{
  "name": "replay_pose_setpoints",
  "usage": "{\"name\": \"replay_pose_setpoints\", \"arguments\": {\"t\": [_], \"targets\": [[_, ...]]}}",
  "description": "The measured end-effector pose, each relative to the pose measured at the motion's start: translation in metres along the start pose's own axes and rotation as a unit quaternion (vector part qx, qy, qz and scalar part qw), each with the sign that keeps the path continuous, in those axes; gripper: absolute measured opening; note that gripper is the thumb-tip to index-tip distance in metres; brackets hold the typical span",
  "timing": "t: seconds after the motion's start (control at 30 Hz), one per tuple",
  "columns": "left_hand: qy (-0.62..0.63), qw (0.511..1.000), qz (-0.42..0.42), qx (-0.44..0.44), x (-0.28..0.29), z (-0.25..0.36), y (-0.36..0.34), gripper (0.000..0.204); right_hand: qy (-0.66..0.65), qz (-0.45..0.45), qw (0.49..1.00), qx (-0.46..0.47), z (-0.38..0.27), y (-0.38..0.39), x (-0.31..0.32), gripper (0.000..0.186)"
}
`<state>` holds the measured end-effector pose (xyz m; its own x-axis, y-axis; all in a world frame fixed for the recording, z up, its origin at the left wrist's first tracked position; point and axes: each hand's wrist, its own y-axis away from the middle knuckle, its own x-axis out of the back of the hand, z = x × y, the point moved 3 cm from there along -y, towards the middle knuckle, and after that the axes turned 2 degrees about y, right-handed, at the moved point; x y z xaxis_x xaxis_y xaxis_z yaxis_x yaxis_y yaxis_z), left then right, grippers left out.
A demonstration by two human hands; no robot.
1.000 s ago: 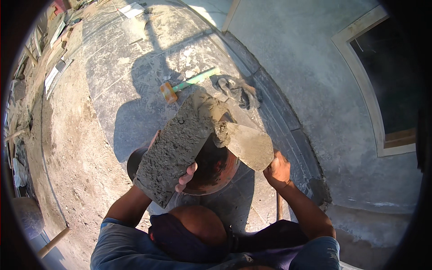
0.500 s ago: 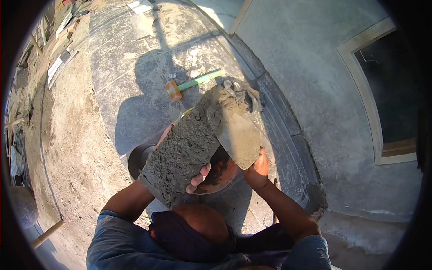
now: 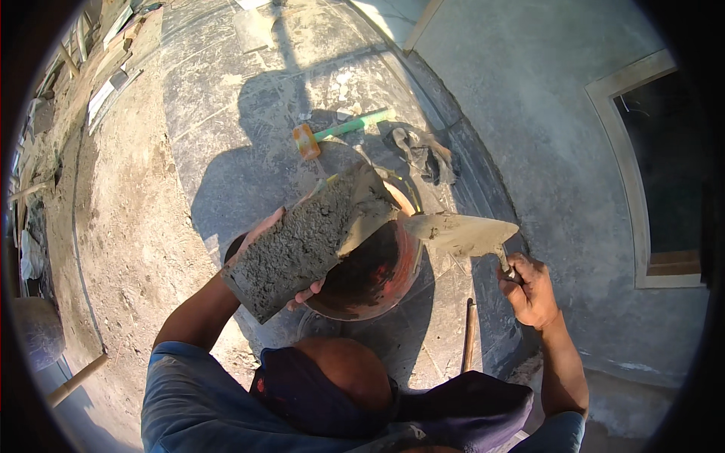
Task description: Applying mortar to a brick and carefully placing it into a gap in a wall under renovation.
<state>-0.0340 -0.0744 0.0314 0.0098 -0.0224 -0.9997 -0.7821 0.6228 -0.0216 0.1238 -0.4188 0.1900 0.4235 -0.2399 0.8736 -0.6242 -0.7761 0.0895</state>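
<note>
A rectangular slab (image 3: 298, 245), its upper face coated with rough wet grey mortar, rests tilted in my left hand (image 3: 308, 294). The fingers of that hand curl round the near long edge, and more of it shows along the far edge; the palm is hidden beneath. To the right, my right hand (image 3: 531, 291) is closed round the handle of a pointing trowel (image 3: 461, 232). The trowel's mortar-smeared blade points left, its tip by the slab's far right corner, where the mortar is smoother. Under both lies a round basin (image 3: 408, 275) with reddish, dirty inner walls, partly hidden by the slab.
Beyond the basin lies a mallet (image 3: 306, 141) with an orange head and green handle. A crumpled dark cloth (image 3: 427, 157) sits near the wall base. At right stands a grey plastered wall (image 3: 559, 181) with a framed window opening (image 3: 623, 166). A thin rod (image 3: 469, 336) lies nearby.
My right hand has swung the trowel right, off the slab's far end, turning the blade sideways. The slab has shifted slightly left, uncovering more of the basin. Mortar at its far end looks more levelled.
</note>
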Motion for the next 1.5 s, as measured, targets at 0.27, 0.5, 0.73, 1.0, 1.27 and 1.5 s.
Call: {"name": "replay_pose_setpoints", "arguments": {"t": [0.27, 0.5, 0.73, 1.0, 1.27, 1.5], "targets": [[-0.129, 0.975, 0.116, 0.136, -0.007, -0.003, 0.005, 0.084, -0.056, -0.269, 0.943, -0.187, -0.016, -0.066, 0.043, 0.036], [-0.241, 0.940, 0.115, 0.214, 0.001, 0.001, 0.001, 0.079, 0.188, -0.337, 0.916, -0.107, -0.013, -0.105, 0.043, 0.039], [-0.151, 0.961, 0.165, 0.163, 0.000, -0.005, -0.002, 0.076, 0.132, -0.232, 0.942, -0.201, -0.029, -0.096, 0.067, 0.036], [-0.219, 0.960, 0.143, 0.096, -0.004, -0.001, -0.009, 0.079, 0.150, -0.348, 0.924, -0.048, -0.076, -0.112, 0.028, 0.041], [-0.204, 0.954, 0.186, 0.115, 0.009, -0.004, -0.006, 0.090, 0.266, -0.271, 0.922, -0.077, -0.057, -0.126, 0.046, 0.038], [-0.188, 0.977, 0.094, -0.032, 0.033, -0.005, -0.022, 0.094, 0.190, -0.256, 0.945, -0.072, -0.113, -0.110, 0.041, 0.036]]}}
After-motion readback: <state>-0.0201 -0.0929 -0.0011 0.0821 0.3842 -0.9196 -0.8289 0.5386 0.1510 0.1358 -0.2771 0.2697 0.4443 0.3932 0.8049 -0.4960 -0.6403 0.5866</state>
